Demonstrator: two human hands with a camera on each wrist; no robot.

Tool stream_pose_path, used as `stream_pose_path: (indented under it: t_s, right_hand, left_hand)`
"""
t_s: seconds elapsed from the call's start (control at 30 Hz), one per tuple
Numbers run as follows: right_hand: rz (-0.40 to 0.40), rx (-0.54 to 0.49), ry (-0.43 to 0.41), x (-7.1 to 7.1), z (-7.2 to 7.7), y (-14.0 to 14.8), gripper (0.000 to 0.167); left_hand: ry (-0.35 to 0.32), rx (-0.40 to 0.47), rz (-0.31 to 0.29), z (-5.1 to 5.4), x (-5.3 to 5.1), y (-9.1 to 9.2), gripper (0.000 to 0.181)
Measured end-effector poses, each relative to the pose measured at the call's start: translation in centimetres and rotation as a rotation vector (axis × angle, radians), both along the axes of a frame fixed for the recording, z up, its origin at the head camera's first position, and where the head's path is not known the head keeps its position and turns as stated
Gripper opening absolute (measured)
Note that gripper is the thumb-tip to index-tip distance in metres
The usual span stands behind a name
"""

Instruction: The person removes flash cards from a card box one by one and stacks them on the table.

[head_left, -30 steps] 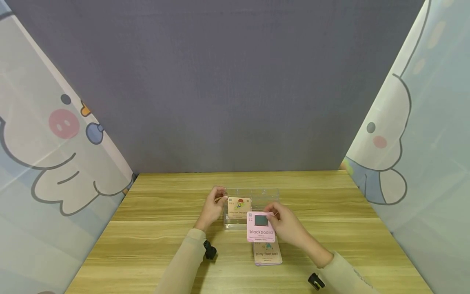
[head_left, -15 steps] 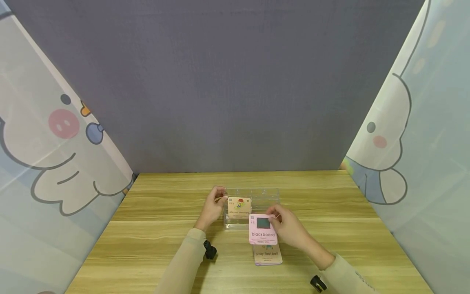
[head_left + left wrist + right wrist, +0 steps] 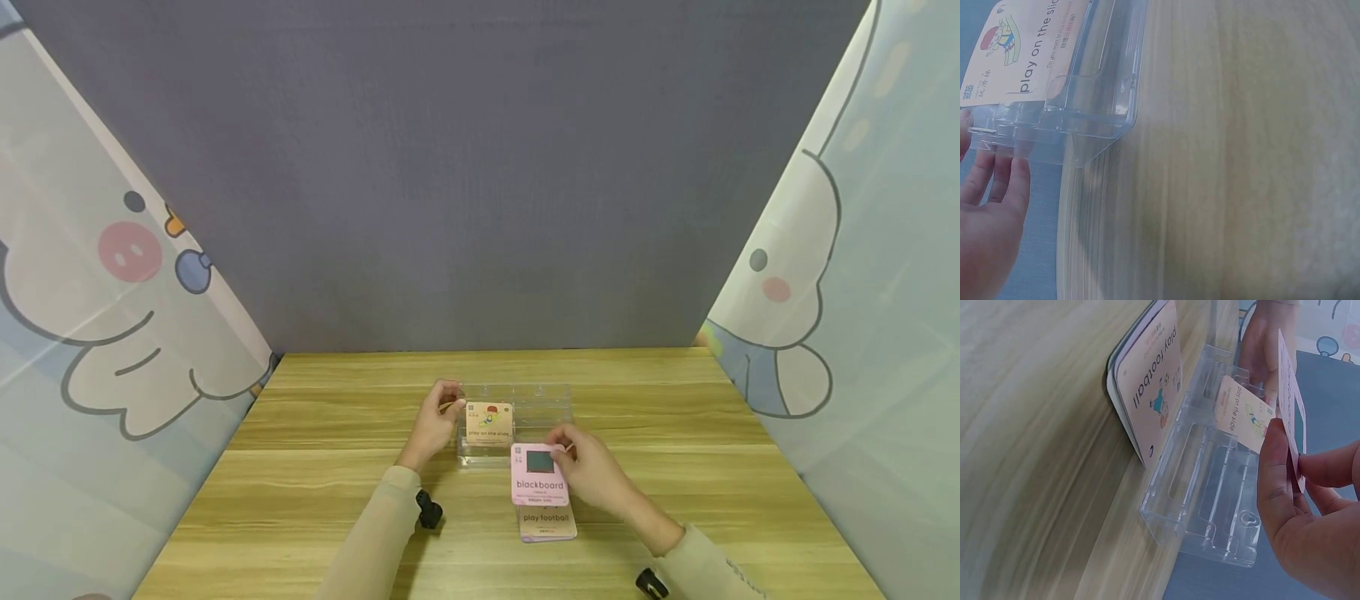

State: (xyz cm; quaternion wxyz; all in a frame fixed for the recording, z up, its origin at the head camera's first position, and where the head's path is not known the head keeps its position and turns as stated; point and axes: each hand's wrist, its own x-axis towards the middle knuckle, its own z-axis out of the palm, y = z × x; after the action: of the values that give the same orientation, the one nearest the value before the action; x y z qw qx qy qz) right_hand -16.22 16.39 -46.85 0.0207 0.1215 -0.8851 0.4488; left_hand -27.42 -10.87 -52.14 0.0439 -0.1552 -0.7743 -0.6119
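My right hand (image 3: 596,475) pinches a pink "blackboard" flashcard (image 3: 540,487) by its right edge, between thumb and fingers. Below and partly behind it, in the head view, a pile of flashcards (image 3: 547,522) lies on the table, "play football" on top. A clear plastic card holder (image 3: 1207,487) with tiered slots stands beyond the pile. In its left half leans a beige "play on the slide" flashcard (image 3: 489,423). At the holder's left side my left hand (image 3: 431,429) grips the wall; the left wrist view shows fingertips (image 3: 1020,169) against the clear plastic.
The wood-grain table (image 3: 337,400) reaches back to a dark grey curtain (image 3: 480,183). Printed cartoon cloths (image 3: 82,208) hang on both sides. A black camera (image 3: 428,510) is worn on the left wrist and another (image 3: 651,583) on the right.
My right hand has brought the "blackboard" flashcard slightly toward me and to the right, covering more of the pile. The left hand and the holder stay where they were.
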Motion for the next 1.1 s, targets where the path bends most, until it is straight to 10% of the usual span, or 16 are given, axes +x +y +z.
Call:
stream_pose_path:
  t_s: [1.1]
  right_hand:
    - [-0.024,0.061,-0.024,0.4,-1.8,0.4,0.014]
  left_hand:
    - [-0.003,-0.004,-0.003,0.0,0.0,-0.1,0.026]
